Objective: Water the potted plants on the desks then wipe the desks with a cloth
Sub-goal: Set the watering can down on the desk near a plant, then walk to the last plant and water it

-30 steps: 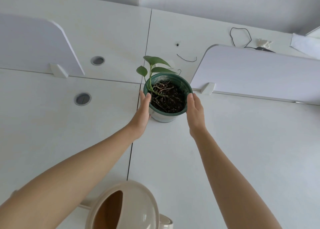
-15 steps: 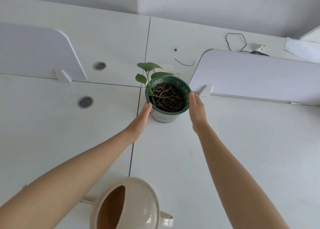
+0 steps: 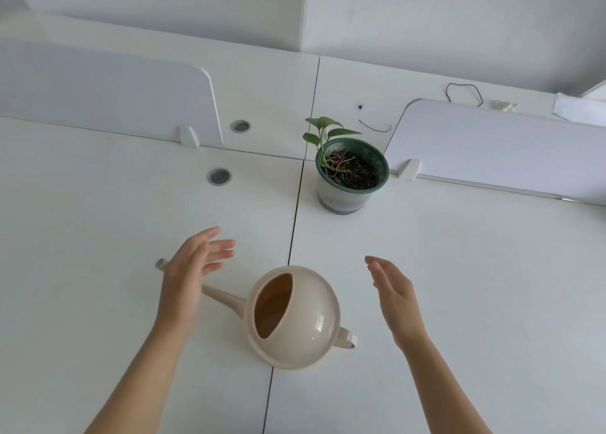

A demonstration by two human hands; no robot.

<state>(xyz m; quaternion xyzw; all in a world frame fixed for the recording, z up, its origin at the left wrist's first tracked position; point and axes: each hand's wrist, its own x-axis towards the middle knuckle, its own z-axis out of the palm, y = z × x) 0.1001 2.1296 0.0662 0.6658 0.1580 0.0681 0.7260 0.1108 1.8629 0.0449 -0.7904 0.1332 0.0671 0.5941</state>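
Potted plant (image 3: 351,168) on white desks (image 3: 459,286) w/ dividers (image 3: 108,89), watering can (image 3: 295,315) btwn spread, empty left hand (image 3: 190,279) & right hand (image 3: 393,296)

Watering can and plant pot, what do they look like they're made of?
Watering can: likely beige plastic with a smooth, slightly glossy finish, judging by the window highlights on its dome and its moulded spout. Pot: probably thin plastic too, with a green rim and a cloudy, translucent lower wall, though the look alone can't rule out a glazed material.
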